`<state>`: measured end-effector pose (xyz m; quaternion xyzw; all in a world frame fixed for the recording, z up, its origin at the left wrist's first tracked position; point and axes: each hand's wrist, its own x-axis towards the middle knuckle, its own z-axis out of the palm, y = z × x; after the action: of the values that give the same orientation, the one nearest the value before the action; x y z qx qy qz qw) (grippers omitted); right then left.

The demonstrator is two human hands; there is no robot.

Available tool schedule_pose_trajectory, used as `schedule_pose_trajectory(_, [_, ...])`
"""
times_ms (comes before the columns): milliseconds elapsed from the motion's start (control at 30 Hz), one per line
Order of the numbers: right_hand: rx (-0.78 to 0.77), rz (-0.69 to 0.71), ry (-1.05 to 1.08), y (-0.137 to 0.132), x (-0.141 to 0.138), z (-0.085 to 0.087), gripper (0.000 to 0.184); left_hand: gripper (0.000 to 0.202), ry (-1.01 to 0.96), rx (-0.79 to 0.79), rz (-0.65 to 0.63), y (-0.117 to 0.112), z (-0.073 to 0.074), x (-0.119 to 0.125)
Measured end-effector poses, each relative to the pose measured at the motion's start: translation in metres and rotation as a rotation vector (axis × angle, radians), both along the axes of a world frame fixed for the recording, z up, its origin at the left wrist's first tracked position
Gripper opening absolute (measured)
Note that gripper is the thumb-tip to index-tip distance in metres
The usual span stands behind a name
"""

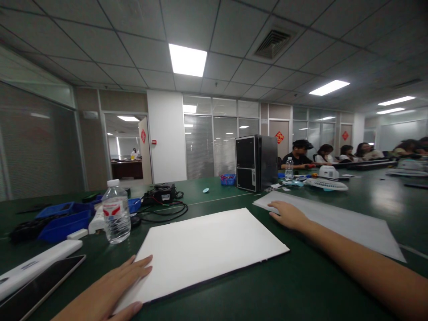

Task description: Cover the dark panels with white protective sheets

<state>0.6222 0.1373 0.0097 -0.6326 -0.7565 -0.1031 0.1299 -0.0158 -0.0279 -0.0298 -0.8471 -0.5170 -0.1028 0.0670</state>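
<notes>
A white rectangular sheet or board [214,252] lies on the green table in front of me, with a thin dark line along its near edge. My left hand [115,283] rests at its left edge. The fingers lie stretched over the top, and the thumb is by the near corner. To the right is a greyish-white, thin-looking sheet [347,225], set at an angle. On its left part rests my right hand [289,215], fingers extended. The two sheets are apart.
Left stand a water bottle [115,214], blue trays [67,223], a white long case [40,265] and a dark-screened tablet [40,287]. Black adapters with cables [163,194] lie behind. A black computer tower [256,162] stands further back. Several people [297,156] sit at the right.
</notes>
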Motion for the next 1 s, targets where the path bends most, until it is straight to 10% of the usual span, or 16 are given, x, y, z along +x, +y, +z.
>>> schedule_pose_trajectory(267, [-0.171,-0.232,-0.021,0.02,0.047,-0.015,0.06,0.06,0.011,-0.005,0.033,-0.001,-0.001,0.0])
schedule_pose_trajectory(633, [-0.114,-0.179,-0.097,0.013,0.032,-0.007,0.041,0.06,0.012,-0.076,-0.002,-0.004,0.011,0.002])
schedule_pose_trajectory(1000, [-0.094,-0.19,-0.118,0.01,0.011,-0.014,0.043,0.059,-0.06,0.089,0.03,0.006,-0.017,-0.002])
